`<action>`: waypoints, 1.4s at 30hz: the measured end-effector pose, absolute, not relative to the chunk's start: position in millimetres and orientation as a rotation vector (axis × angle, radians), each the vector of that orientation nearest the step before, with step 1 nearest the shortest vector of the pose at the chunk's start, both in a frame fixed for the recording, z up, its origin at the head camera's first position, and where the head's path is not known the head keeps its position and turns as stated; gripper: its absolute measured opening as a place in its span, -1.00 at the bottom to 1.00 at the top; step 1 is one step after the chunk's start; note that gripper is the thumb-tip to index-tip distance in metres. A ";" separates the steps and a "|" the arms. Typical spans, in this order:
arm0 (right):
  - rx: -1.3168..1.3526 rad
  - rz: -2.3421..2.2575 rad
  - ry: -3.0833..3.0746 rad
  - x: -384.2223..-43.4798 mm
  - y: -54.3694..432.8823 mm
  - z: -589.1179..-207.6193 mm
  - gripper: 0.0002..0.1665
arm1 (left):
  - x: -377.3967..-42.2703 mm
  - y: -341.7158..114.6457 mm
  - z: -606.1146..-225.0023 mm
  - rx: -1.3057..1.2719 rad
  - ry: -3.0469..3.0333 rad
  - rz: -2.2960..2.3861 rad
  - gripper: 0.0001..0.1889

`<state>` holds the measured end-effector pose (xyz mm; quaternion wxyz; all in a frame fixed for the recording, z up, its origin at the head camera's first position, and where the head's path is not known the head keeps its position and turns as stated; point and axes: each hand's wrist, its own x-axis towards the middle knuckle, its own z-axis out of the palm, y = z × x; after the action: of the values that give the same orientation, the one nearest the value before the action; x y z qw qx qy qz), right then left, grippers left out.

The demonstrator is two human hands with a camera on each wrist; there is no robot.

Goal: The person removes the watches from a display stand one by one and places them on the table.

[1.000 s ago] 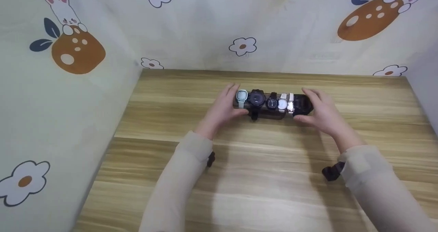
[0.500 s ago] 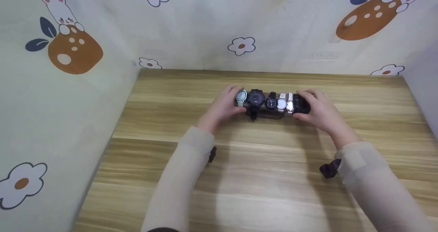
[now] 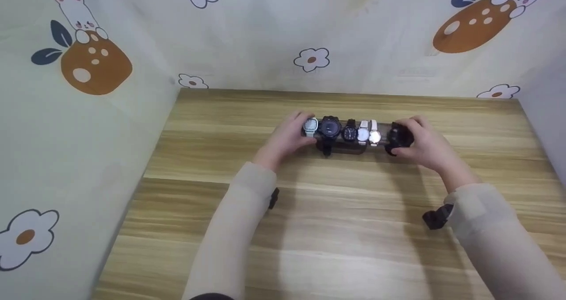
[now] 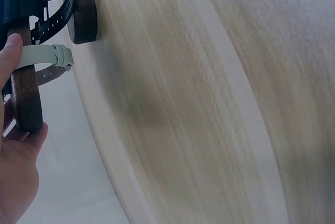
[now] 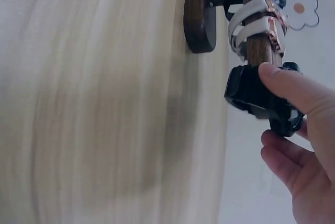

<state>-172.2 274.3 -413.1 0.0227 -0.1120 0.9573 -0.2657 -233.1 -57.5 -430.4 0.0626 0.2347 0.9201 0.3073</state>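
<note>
A dark wooden watch stand [image 3: 381, 129] carries several watches along its bar. My left hand [image 3: 289, 134] grips its left end, beside a watch with a mint-green strap [image 4: 41, 55]. Further right along the bar come a large black watch [image 3: 330, 127], a smaller black watch [image 3: 349, 132] and two watches with white straps, the left white watch [image 3: 363, 134] and the right white watch [image 3: 374, 136]. At the bar's right end, my right hand [image 3: 426, 145] pinches a chunky black watch [image 5: 256, 93] between thumb and fingers. Its band still loops round the bar's end.
The stand's wooden foot [image 5: 200, 20] rests on the wood-grain table [image 3: 336, 229]. Behind and to the left rise pale walls [image 3: 247, 39] printed with flowers, rabbits and orange fruit. A black wrist mount [image 3: 437, 218] hangs below the right sleeve.
My right hand has moved right with the chunky black watch, and bare bar now shows between it and the white watches. My left hand stays at the stand's left end.
</note>
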 end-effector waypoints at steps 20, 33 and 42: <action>-0.171 -1.374 2.628 -132.4 302.9 -454.6 -0.09 | -234.6 -56.7 -433.0 0.758 2.782 0.882 -0.29; -0.261 -1.353 2.551 -117.6 307.7 -472.8 -0.10 | -235.6 -59.0 -430.9 0.764 2.793 0.874 -0.29; -0.267 -1.299 2.561 -111.9 312.4 -477.9 -0.09 | -236.7 -57.7 -431.7 0.763 2.786 0.883 -0.31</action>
<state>-111.9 312.4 -477.9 0.1283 -0.0917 0.8807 -0.4467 -236.7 -57.7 -431.7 0.0606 0.2521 0.9206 0.2919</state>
